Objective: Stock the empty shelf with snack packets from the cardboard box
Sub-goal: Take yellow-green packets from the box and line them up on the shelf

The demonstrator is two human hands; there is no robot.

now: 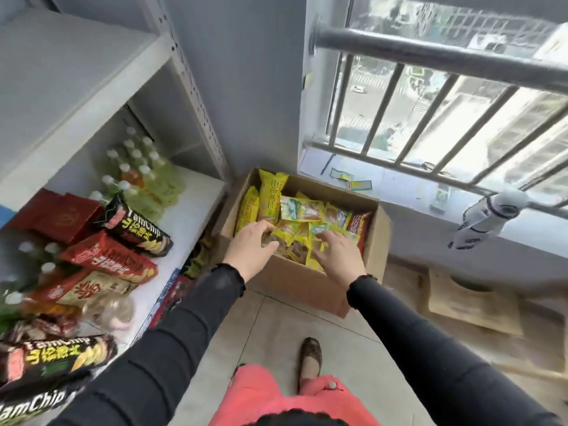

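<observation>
Nearest me, both black sleeves reach out over the tiled floor (pixel 276 330). My left hand (pixel 250 245) is inside the cardboard box (pixel 304 284), its grip curled around small yellow snack packets (pixel 292 233). My right hand (pixel 339 255) hovers over the same pile, grip released, fingers spread. Left of the box, the lower shelf (pixel 190 216) holds chip bags (pixel 135 229) and bottles (pixel 138 170); the upper shelf (pixel 70 72) is bare.

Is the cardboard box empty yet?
No. The cardboard box still holds many yellow snack packets; both hands reach into it.
</observation>
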